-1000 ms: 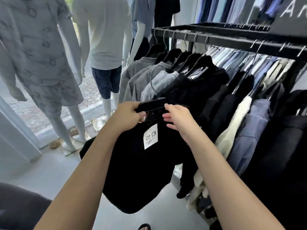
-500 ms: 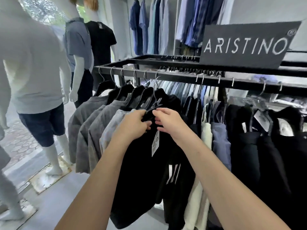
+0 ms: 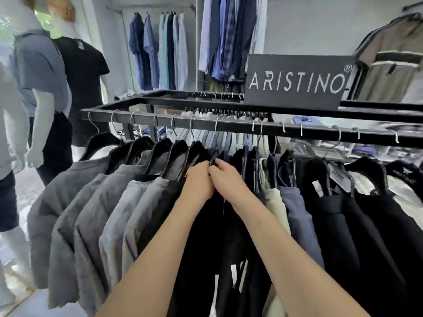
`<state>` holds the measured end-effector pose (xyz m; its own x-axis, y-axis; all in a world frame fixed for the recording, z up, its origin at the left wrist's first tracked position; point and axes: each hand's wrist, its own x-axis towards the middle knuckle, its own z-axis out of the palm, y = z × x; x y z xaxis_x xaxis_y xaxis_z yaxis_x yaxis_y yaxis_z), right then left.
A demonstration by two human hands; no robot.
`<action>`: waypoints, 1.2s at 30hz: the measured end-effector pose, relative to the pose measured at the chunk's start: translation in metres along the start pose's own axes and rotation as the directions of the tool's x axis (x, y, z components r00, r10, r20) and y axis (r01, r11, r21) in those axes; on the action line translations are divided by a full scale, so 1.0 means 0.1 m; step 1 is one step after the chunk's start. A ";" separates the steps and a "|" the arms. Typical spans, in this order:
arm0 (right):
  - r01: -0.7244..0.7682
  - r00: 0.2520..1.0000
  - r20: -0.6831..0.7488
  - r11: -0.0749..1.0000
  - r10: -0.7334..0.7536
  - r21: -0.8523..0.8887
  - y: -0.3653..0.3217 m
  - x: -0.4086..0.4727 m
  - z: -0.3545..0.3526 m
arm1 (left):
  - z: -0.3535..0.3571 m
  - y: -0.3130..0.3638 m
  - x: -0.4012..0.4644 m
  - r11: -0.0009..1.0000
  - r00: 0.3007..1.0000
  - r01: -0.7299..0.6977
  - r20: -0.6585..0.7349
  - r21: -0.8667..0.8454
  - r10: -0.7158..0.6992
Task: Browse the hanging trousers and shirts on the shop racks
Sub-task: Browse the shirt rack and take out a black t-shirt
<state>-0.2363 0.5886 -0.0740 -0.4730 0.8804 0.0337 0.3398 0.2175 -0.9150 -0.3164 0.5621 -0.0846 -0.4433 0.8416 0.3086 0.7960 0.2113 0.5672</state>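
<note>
A black metal rack rail (image 3: 229, 126) runs across the view with many hangers on it. Grey garments (image 3: 75, 213) hang at its left, black ones (image 3: 357, 225) at its right, and a cream and a blue piece (image 3: 295, 216) between. A black garment (image 3: 203, 243) hangs at the middle on its black hanger. My left hand (image 3: 198, 181) grips the top of this hanger and garment. My right hand (image 3: 226, 179) pinches the same hanger top from the right, fingertips meeting the left hand.
A black ARISTINO sign (image 3: 295, 81) stands on the rack. Mannequins (image 3: 45, 88) in shirts and shorts stand at the left by the window. Blue and white shirts (image 3: 160, 51) hang on the back wall. A beige jacket (image 3: 389, 65) hangs at the far right.
The black garment, held out low in front of me a second ago, has gone up and back among the clothes on the rail. Both hands moved up with it and closer together.
</note>
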 end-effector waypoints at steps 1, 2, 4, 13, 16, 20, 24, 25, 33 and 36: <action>0.006 1.000 0.001 0.998 -0.006 -0.058 0.01 -0.04 0.01 | 0.05 -0.04 0.00 0.999 1.000 0.009 -0.013 -0.036 -0.009; 0.007 1.000 0.007 0.995 -0.006 -0.098 0.02 -0.07 0.02 | 0.07 -0.06 -0.02 0.994 0.999 0.017 -0.033 -0.105 -0.020; 0.011 1.000 -0.005 0.992 -0.012 -0.123 0.06 -0.07 0.01 | 0.08 -0.09 -0.03 0.973 0.998 0.008 -0.064 -0.230 -0.023; 0.178 0.765 -0.493 0.872 -0.414 -0.455 0.16 -0.31 -0.51 | 0.30 0.01 -0.19 0.955 0.871 -0.251 -0.467 -0.160 0.150; 0.080 0.834 -0.433 0.852 -0.342 -0.518 0.27 -0.25 -0.67 | 0.37 0.27 -0.35 0.826 0.808 -0.511 -0.463 -0.240 0.365; 0.080 0.871 -0.348 0.799 -0.346 -0.596 0.31 -0.26 -0.69 | 0.48 0.40 -0.40 0.873 0.972 -0.230 -0.143 -0.431 0.185; 0.057 0.863 -0.362 0.780 -0.353 -0.624 0.32 -0.28 -0.72 | 0.52 0.34 -0.38 0.893 0.990 -0.090 0.059 -0.442 0.129; 0.044 0.853 -0.377 0.770 -0.360 -0.636 0.33 -0.28 -0.73 | 0.52 0.34 -0.38 0.901 0.992 -0.060 0.077 -0.429 0.102; -0.084 0.829 -0.464 0.750 -0.313 -0.656 0.41 -0.33 -0.95 | 0.37 0.15 -0.33 0.907 0.988 -0.049 0.115 -0.419 0.107; -0.057 0.846 -0.449 0.789 -0.287 -0.611 0.40 -0.34 -0.99 | 0.32 0.10 -0.31 0.895 0.985 -0.040 0.135 -0.444 0.111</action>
<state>-0.1266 0.6086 -0.0720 -0.1326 0.8717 0.4718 0.7921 0.3793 -0.4783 -0.2813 0.5542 -0.1125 -0.2930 0.9190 0.2637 0.5468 -0.0652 0.8347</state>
